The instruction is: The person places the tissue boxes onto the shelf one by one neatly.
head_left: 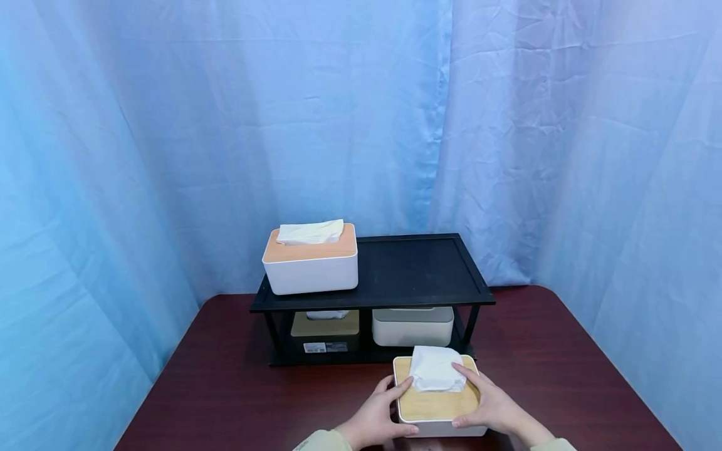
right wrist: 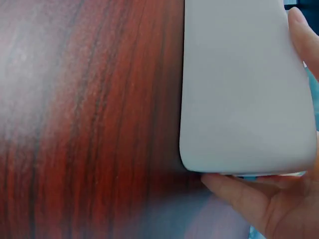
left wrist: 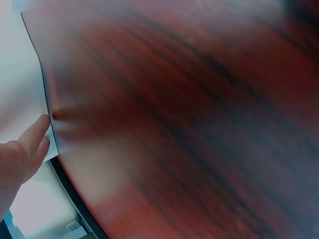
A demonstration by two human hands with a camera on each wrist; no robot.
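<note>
A white tissue box (head_left: pixel 431 407) with a light wood lid and a white tissue (head_left: pixel 437 369) sticking out is held between both hands in front of the black rack. My left hand (head_left: pixel 376 414) grips its left side, with the thumb by the front edge. On the other side my right hand (head_left: pixel 495 406) grips the right end, a fingertip at the tissue. In the right wrist view the box's plain white wall (right wrist: pixel 244 89) stands close over the table, with fingers (right wrist: pixel 244 199) along its end. Fingers (left wrist: pixel 35 137) of the left hand touch the white wall in the left wrist view.
A two-level black rack (head_left: pixel 420 266) stands at the back of the dark red wooden table (head_left: pixel 225 388). On its top left sits a white tissue box with an orange-tan lid (head_left: pixel 310 272). Below are a dark box (head_left: pixel 333 338) and a grey-lidded white box (head_left: pixel 413 329). Blue curtains (head_left: pixel 338 113) surround the table.
</note>
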